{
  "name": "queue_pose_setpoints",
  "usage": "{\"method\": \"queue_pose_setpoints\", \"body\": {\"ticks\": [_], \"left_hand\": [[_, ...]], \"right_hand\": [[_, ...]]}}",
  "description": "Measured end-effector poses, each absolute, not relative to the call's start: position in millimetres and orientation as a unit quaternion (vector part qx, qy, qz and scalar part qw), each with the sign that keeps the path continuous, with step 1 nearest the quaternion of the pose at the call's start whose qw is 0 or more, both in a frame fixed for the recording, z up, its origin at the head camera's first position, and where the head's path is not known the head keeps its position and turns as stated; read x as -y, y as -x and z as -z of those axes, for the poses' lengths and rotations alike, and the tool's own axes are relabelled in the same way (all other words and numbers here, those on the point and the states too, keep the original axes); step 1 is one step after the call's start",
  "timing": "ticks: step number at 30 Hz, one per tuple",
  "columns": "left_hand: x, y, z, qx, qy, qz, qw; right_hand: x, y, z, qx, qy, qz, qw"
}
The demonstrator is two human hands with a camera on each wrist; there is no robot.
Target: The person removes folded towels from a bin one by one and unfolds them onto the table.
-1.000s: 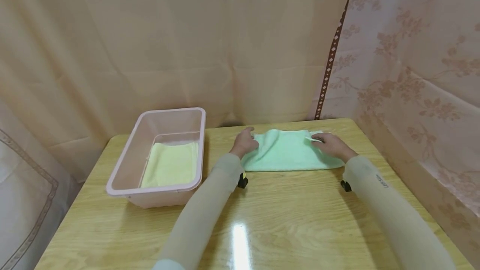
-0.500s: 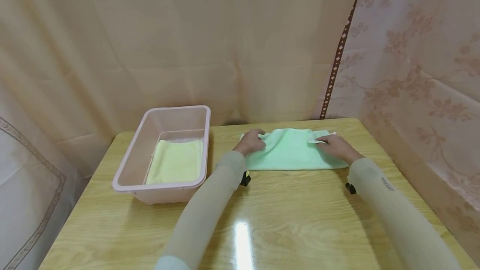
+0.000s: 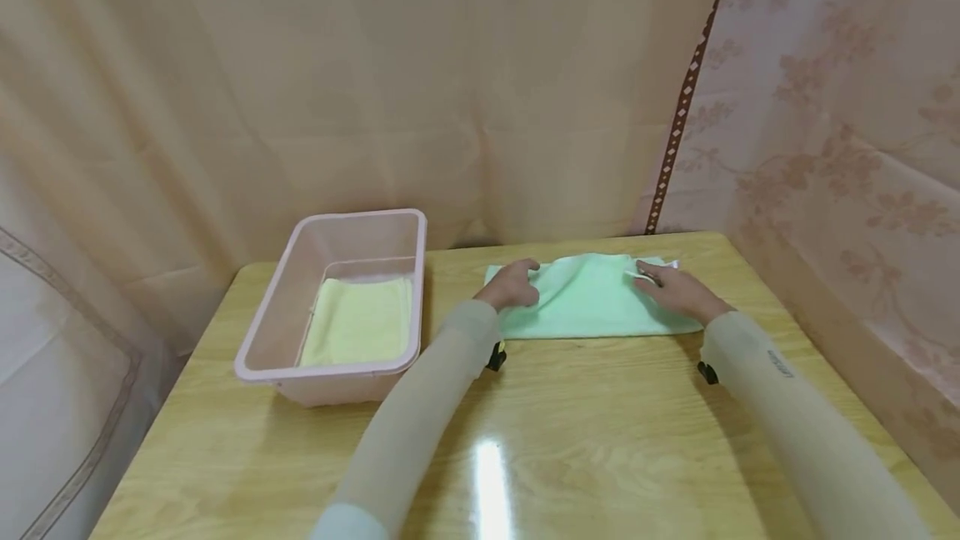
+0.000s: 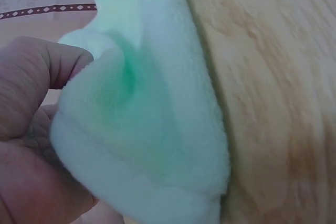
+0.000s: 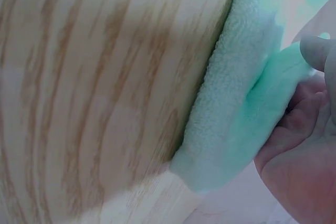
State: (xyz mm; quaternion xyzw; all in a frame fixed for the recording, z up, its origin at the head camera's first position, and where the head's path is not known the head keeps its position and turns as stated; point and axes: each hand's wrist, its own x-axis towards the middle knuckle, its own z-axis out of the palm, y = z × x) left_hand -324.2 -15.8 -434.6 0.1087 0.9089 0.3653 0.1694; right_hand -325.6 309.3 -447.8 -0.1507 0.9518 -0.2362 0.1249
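Note:
A mint-green towel (image 3: 592, 302) lies folded in a long strip at the far side of the wooden table. At its left end my left hand (image 3: 513, 287) pinches the upper layer; the thumb (image 4: 65, 61) presses on the cloth, with fingers behind it. A slanting crease runs up from that hand. My right hand (image 3: 681, 293) pinches the top edge near the right end, thumb (image 5: 316, 51) over a raised flap of cloth (image 5: 275, 87). The long near edge of the towel stays flat along the table.
Left of the towel stands a pink plastic basin (image 3: 258, 332) with a folded yellow towel (image 3: 360, 319) inside. The wooden table (image 3: 600, 432) spreads out in front of both arms. Beige curtains (image 3: 360, 90) hang behind the table, and a flowered one (image 3: 847, 123) on the right.
My left hand has drawn the towel's upper layer slightly inward, so a strip of the layer below shows behind it. My right hand keeps its pinch. The head view has shifted a little.

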Motion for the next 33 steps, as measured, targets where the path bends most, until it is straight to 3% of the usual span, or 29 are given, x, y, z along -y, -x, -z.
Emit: {"method": "queue_pose_setpoints", "body": {"ticks": [8,27,33], "left_hand": [[18.0,322.2,437.0,-0.902,-0.109,-0.391,0.149],[10.6,303.0,433.8,-0.958,-0.173,-0.219,0.069],[5.0,299.2,429.6,-0.966,-0.176,-0.170,0.083]], "right_hand": [[-308.4,329.5,441.8,-0.958,0.162,0.205,0.114],[-304.9,326.2,439.6,-0.954,0.142,0.207,0.165],[-307.9,325.7,445.0,-0.957,0.142,0.196,0.161]]}}
